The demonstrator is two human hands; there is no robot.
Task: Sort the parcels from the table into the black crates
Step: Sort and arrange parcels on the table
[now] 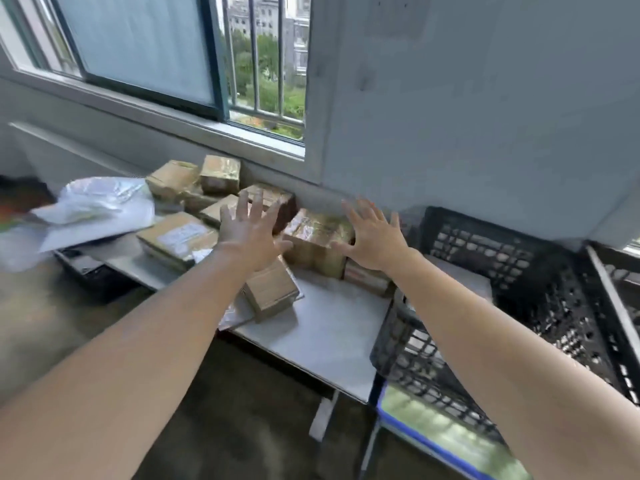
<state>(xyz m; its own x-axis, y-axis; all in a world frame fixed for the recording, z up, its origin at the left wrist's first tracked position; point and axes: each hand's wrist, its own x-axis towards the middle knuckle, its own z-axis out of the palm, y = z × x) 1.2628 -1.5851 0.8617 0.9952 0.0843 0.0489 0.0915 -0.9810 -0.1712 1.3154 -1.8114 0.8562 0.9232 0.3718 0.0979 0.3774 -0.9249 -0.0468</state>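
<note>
A pale grey flat-topped table [332, 341] runs left to right below a sliding window [145, 46]. Black latticed plastic crates [519, 271] stand at its right end. Brown tape-wrapped cardboard parcels [220, 174] lie heaped along its far side. Both bare arms reach straight forward, palms down. The left hand [249, 237] and right hand [372, 242] flank one shiny boxy parcel [317, 240], fingers splayed straight, grasping nothing; whether they touch it cannot be told.

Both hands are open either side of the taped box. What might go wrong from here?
The taped box looks glossy; it may slip between the left hand and right hand. The small box sits tilted near the table edge under the left forearm; a sweep might knock it off.
</note>
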